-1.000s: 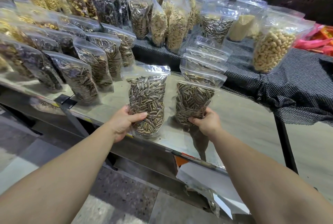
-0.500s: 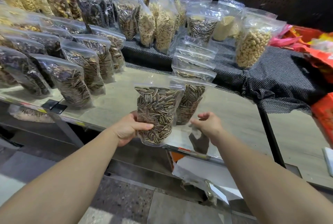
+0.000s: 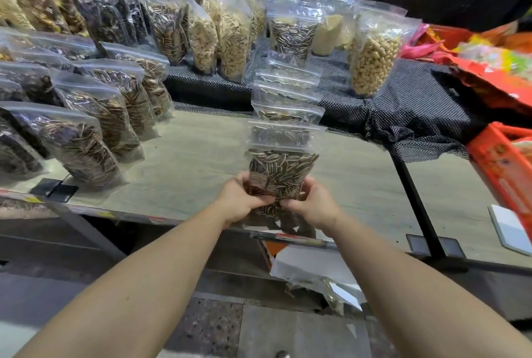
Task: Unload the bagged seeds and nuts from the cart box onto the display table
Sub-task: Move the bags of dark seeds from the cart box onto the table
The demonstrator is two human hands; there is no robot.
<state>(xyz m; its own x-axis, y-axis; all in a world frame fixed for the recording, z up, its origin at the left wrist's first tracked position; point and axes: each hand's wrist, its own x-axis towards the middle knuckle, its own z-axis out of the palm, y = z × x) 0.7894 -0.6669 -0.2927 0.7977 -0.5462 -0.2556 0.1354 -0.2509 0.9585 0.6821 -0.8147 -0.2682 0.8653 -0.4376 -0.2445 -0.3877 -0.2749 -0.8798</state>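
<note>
A clear bag of striped sunflower seeds (image 3: 283, 172) stands upright at the front of a row of like bags (image 3: 288, 111) on the display table (image 3: 195, 162). My left hand (image 3: 243, 199) grips its lower left side. My right hand (image 3: 312, 203) grips its lower right side. The bag's bottom is hidden behind my fingers. The cart box is not in view.
Rows of seed bags (image 3: 95, 130) fill the table's left. Nut bags such as peanuts (image 3: 372, 61) stand on a dark mesh cloth (image 3: 414, 110) behind. An orange crate (image 3: 506, 165) and bright packets (image 3: 495, 70) sit right. Torn cardboard (image 3: 313, 268) hangs under the table edge.
My left hand carried its bag rightward to the front of the row. My right hand let go of the earlier bag and now grips this one with the left.
</note>
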